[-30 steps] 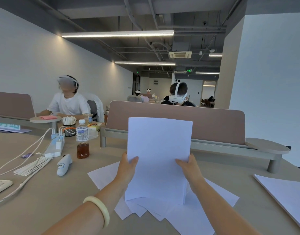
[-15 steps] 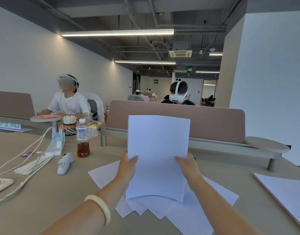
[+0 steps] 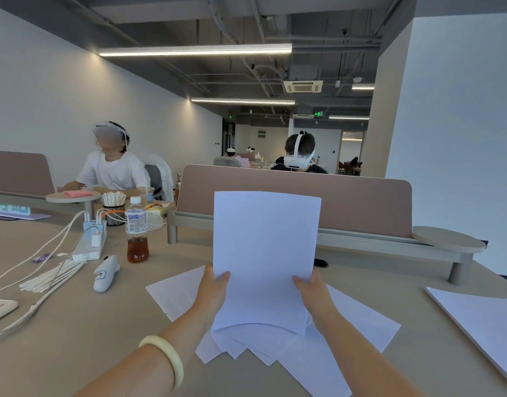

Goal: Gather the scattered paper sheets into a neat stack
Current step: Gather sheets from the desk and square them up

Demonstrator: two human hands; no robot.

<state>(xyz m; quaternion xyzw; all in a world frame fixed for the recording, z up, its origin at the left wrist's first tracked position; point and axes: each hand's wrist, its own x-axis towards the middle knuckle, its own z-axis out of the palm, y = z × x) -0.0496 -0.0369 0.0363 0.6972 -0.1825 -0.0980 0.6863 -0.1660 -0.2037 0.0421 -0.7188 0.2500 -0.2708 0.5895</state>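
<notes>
Little has shifted since the earlier frames: the upright bundle of sheets (image 3: 265, 253) sits a touch higher at centre frame, and the grip is unchanged. Thumbs (image 3: 224, 277) press its front face near the side edges with the other fingers hidden behind, so the left hand (image 3: 213, 295) and right hand (image 3: 315, 295) each pinch one side. Its lower edge hangs just above, perhaps brushing, the loose sheets (image 3: 358, 325) fanned on the desk (image 3: 74, 339) at lower centre. By my judgement part is gathered and squared. Several sheets below remain skewed, corners poking out, yet to be collected. Another paper pile (image 3: 481, 319) lies at the right edge, well apart.
</notes>
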